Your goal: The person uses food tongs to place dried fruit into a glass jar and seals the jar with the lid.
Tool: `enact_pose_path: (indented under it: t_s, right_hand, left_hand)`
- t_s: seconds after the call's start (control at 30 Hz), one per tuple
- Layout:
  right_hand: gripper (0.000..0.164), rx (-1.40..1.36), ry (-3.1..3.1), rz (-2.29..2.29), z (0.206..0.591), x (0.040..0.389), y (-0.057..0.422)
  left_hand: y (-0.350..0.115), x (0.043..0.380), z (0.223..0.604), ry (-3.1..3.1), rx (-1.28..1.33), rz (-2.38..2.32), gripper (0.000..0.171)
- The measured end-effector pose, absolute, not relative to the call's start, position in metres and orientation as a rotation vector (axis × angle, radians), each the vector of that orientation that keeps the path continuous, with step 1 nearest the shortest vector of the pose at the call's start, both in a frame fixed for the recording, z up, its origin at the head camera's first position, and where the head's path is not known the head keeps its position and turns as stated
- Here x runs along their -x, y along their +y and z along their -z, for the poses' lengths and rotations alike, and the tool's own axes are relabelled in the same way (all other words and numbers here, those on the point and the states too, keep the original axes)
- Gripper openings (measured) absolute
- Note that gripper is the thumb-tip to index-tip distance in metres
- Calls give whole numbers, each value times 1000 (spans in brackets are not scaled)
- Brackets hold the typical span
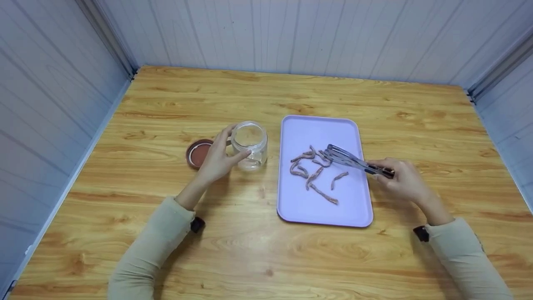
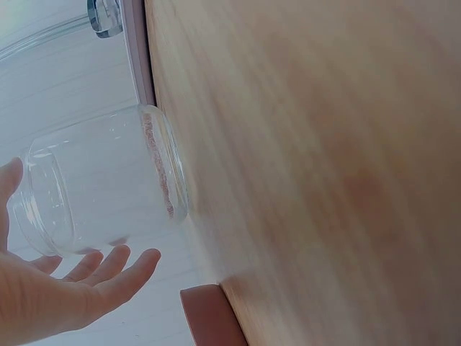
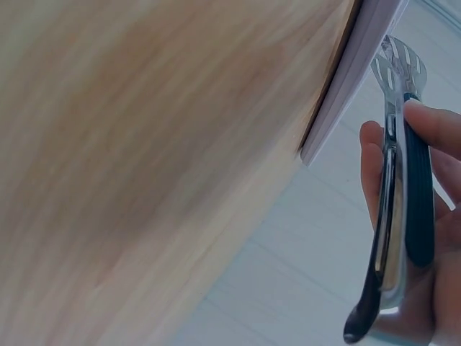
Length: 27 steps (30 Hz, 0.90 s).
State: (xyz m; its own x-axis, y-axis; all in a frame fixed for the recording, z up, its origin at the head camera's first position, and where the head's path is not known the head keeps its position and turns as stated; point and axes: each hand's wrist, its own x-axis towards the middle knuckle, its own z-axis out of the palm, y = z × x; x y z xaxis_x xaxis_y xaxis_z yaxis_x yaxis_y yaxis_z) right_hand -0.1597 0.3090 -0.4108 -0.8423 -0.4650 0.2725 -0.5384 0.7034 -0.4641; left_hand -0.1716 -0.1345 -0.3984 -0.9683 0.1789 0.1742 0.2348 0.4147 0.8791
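Observation:
A clear glass jar (image 1: 255, 158) stands upright and uncovered on the table, left of a lilac tray (image 1: 320, 129). My left hand (image 1: 216, 160) holds it from the left side, thumb near the front of the rim and fingers behind. In my right hand (image 1: 402, 179) I grip metal tongs (image 1: 347, 159) with dark handles. The slotted tong heads reach over the tray, at one of several brown wrinkled strips (image 1: 324, 194). Whether a strip is pinched between them, I cannot tell. In the right wrist view the tongs (image 3: 420, 187) look nearly closed.
A reddish-brown round lid (image 1: 199, 155) lies on the wooden table (image 1: 200, 104) just left of the jar, partly behind my left hand. Pale panelled walls (image 1: 266, 37) border the table at the back and both sides.

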Motion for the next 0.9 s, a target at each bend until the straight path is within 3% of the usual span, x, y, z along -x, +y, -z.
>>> enact_pose_path:
  t_s: [0.47, 0.9]
  right_hand:
    - [36, -787, -2797, -832, 412, 159, 309]
    - [33, -750, -2750, -879, 414, 158, 314]
  left_hand:
    - [-135, 173, 402, -2599, 388, 1605, 72]
    - [-126, 153, 368, -2608, 390, 1627, 66]
